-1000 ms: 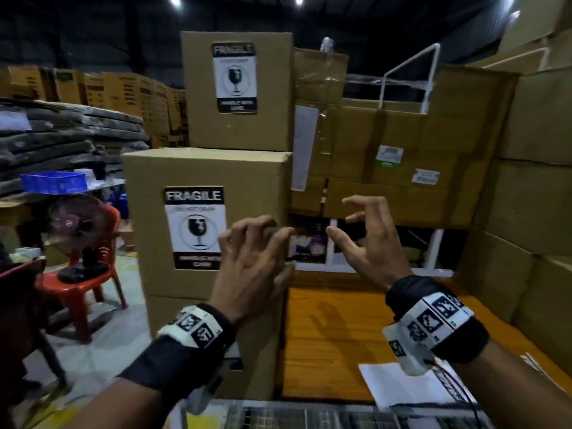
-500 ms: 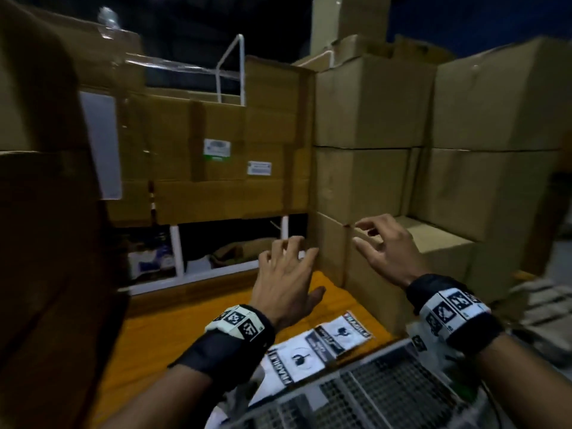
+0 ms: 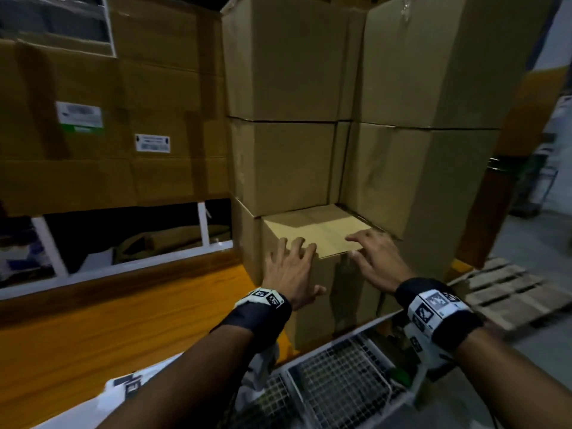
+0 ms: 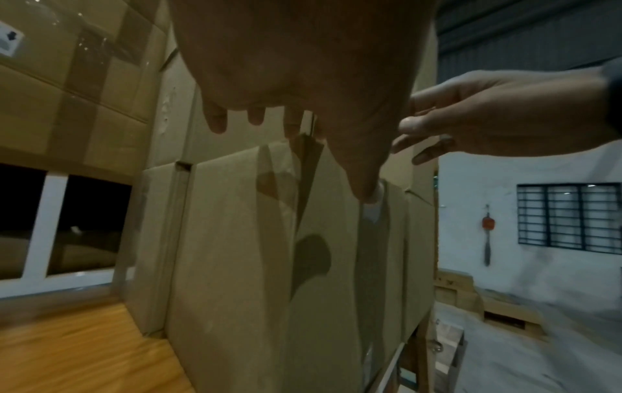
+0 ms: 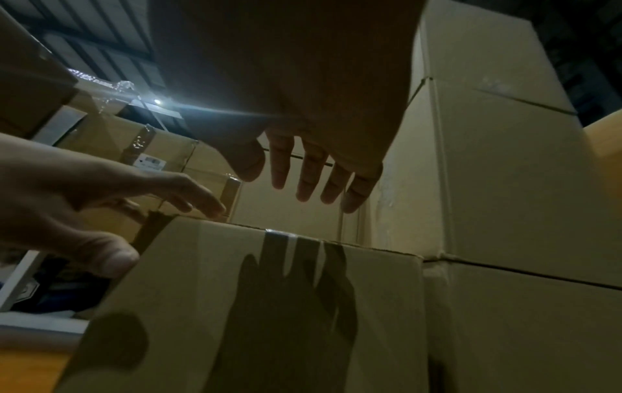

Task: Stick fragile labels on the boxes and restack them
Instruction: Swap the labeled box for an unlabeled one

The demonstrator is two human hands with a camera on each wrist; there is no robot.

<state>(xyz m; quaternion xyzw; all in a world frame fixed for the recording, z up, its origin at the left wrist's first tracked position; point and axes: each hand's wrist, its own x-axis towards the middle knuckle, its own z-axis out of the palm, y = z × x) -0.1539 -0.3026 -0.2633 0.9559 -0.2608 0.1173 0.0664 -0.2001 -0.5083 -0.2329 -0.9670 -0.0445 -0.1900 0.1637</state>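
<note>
having turned from the labelled stack, the person's left hand [image 3: 291,270] and right hand [image 3: 376,258] now reach, fingers spread and grasping nothing, over an unlabelled box [image 3: 315,232] just beneath their fingertips, likely the next to lift.

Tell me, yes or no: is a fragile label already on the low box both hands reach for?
No: the low box shows only bare cardboard on its top and front.

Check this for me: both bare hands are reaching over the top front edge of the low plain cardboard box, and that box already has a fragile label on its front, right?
Not quite. Both hands, left and right, reach over the low plain cardboard box, but the right wrist view shows its front bare: only shadows and tape.
</note>
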